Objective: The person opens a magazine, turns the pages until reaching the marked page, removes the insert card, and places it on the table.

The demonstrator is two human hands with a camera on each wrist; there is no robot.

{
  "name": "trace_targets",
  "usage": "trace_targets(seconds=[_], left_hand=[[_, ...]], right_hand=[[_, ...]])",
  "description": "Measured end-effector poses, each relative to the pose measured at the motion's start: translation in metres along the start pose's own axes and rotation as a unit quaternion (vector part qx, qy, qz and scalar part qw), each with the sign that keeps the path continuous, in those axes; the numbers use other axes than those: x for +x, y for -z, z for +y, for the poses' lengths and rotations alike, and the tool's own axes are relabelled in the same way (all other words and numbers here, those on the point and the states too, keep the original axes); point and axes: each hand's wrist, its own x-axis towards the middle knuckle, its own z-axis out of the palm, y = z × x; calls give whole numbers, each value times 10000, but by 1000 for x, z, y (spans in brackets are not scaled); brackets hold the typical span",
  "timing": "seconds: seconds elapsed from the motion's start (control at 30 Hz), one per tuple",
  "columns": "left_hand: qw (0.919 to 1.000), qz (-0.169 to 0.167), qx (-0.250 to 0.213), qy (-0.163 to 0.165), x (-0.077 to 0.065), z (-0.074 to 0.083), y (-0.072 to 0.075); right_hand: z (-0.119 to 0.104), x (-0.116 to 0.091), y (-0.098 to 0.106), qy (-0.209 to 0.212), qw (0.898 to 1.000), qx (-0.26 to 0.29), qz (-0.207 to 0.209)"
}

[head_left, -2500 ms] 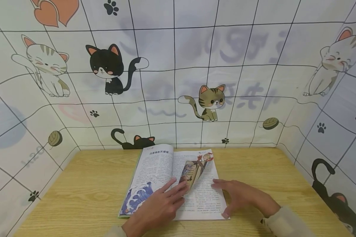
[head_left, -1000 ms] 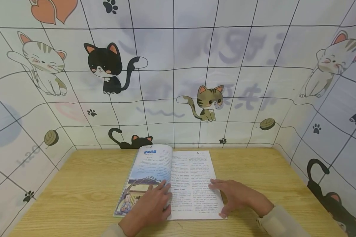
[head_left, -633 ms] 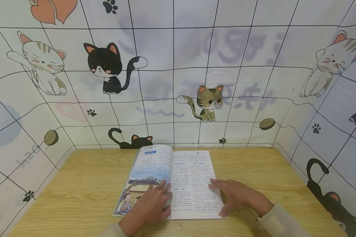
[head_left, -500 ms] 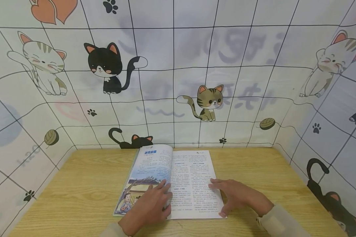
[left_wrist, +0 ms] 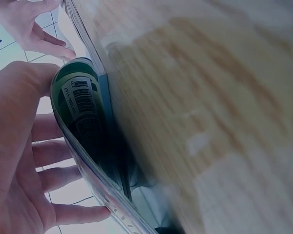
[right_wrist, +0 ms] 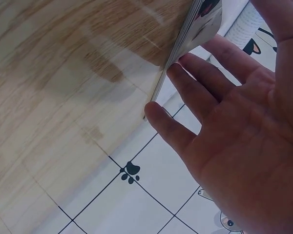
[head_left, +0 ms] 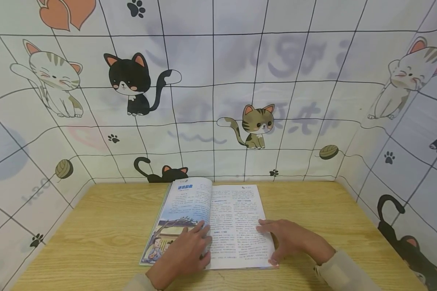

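One magazine (head_left: 223, 202), likely light, limp, easily creased; we'd pinch its page edge (head_left: 260, 204). Left hand (head_left: 187, 250), right hand (head_left: 289, 238): fingers spread.

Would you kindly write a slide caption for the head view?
Open magazine on a wood-grained table, left hand on its left page, right hand at the edge of its right page.

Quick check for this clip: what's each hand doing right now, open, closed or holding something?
Left hand: open, resting on the magazine.
Right hand: open, touching the magazine's right edge.
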Motion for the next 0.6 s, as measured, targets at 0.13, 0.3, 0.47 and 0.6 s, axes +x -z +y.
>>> trace_targets(seconds=[0.13, 0.3, 0.47, 0.6], left_hand=[[10000, -17, 45, -19, 0, 1, 1], [9999, -69, 147, 8, 0, 3, 2], [9988, 203, 413, -137, 0, 5, 1], [9967, 347, 702, -234, 0, 9, -1]], right_hand=[[2, 1, -1, 44, 10000, 3, 26], [3, 1, -1, 129, 9998, 118, 59], [3, 2, -1, 114, 9997, 165, 103], [3, 3, -3, 162, 9997, 71, 184]])
